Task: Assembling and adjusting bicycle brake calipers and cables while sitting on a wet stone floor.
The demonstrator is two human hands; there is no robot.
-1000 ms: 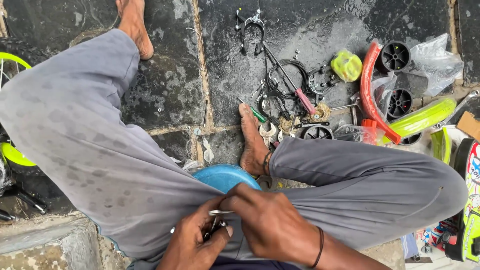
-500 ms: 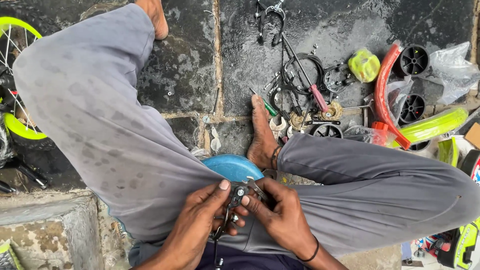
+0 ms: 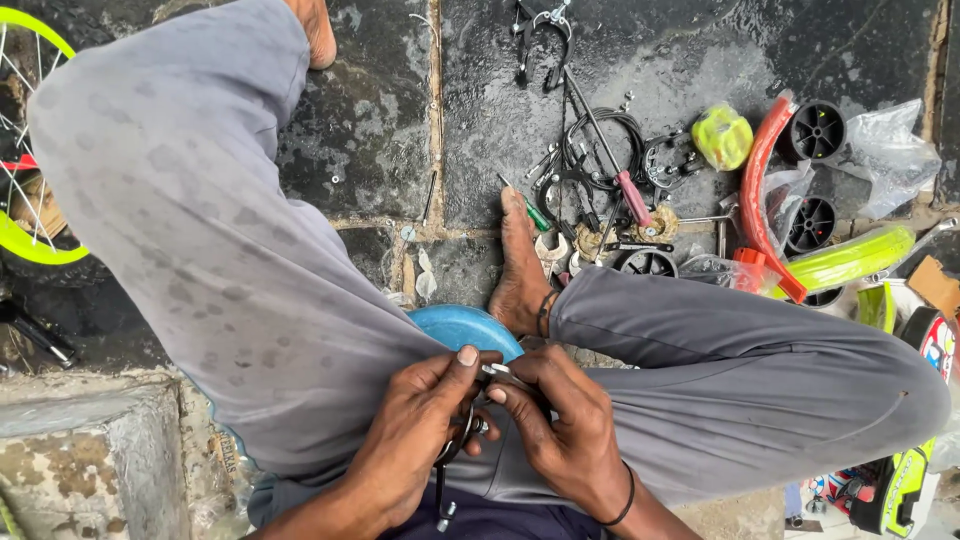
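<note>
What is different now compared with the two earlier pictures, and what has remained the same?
The view slid left, bringing more of the green-rimmed wheel into sight. The left hand and right hand turned the small metal part: earlier the right hand lay over the left, now they sit side by side, fingertips pinching it. Unchanged: both hands hold the part above the lap, the blue round thing sits below the knee, and the bicycle parts lie on the stone floor.

The floor is dark, wet-looking stone slabs point(image 3: 380, 150) with pale joints between them. A rough, weathered concrete block point(image 3: 90, 450) sits at the lower left. Daylight is flat and even, with no hard shadows. No walls or windows show.
</note>
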